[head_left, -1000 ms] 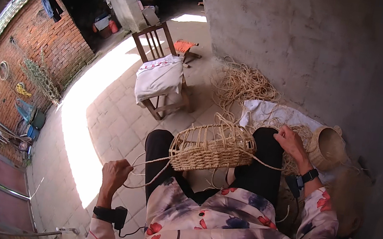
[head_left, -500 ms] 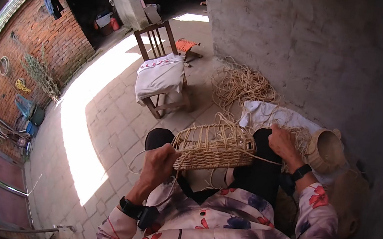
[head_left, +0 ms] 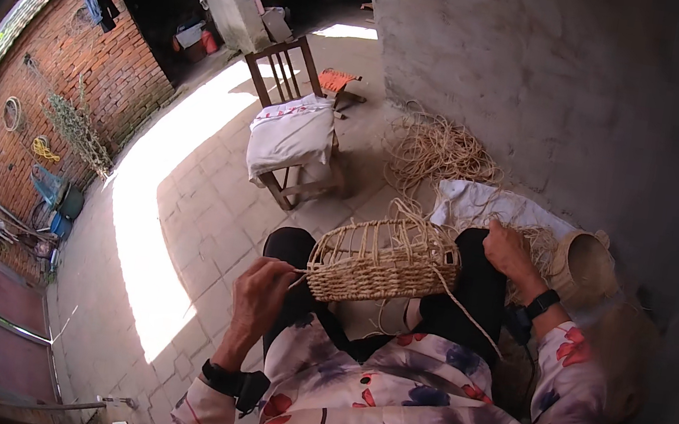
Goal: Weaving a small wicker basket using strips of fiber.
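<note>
A half-woven straw-coloured cord basket (head_left: 383, 273) rests across my knees. Its lower wall is tightly woven, while open upright strands and loose ends show along its far side. At the basket's left end, my left hand (head_left: 257, 294) is closed in a pinch on a cord (head_left: 301, 271). My right hand (head_left: 511, 253) is beside my right knee, apart from the basket, with its fingers curled; what they hold, if anything, is hidden. From the basket's right part a loose cord (head_left: 471, 317) trails over my right thigh.
A tangled heap of cord (head_left: 440, 152) lies by the grey wall (head_left: 553, 77). Right of my knee are a white cloth (head_left: 495, 202) with more cord and a finished round woven basket (head_left: 590, 267). Ahead stand a wooden chair (head_left: 291, 139) with a draped cloth and a low orange-topped stool (head_left: 338, 82).
My left hand has moved slightly left and down, off the basket's rim, with a cord drawn out. The cord at the right has dropped slack across my thigh.
</note>
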Available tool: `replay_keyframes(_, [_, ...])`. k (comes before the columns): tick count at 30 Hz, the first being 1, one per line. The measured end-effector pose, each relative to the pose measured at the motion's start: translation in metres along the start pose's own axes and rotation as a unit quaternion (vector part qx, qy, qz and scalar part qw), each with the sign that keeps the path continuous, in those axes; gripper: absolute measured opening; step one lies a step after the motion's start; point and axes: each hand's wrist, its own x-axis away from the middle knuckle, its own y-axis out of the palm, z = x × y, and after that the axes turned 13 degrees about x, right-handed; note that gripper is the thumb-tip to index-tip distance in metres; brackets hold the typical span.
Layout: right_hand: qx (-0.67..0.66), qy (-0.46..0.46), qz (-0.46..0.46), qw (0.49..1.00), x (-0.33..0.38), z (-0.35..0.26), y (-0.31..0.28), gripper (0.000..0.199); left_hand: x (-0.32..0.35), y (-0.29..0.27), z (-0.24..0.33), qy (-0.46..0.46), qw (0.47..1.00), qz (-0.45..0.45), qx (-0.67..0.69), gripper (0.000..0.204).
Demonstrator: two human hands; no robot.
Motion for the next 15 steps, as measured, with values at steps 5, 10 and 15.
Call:
replay_keyframes(5, [0.026, -0.019, 0.011, 0.999, 0.002, -0.007, 0.004, 0.019, -0.013, 0.058, 0.028, 0.059, 0.995, -0.048, -0.070, 0.011])
replay_keyframes(10, [0.020, 0.001, 0.019, 1.000, 0.008, 0.001, 0.005, 0.019, 0.002, 0.007, -0.009, 0.017, 0.987, -0.061, -0.149, 0.015])
replay_keyframes(15, [0.026, 0.001, 0.025, 0.999, 0.011, 0.008, 0.003, 0.018, 0.086, -0.201, -0.134, -0.224, 0.873, 0.093, -0.424, 0.014])
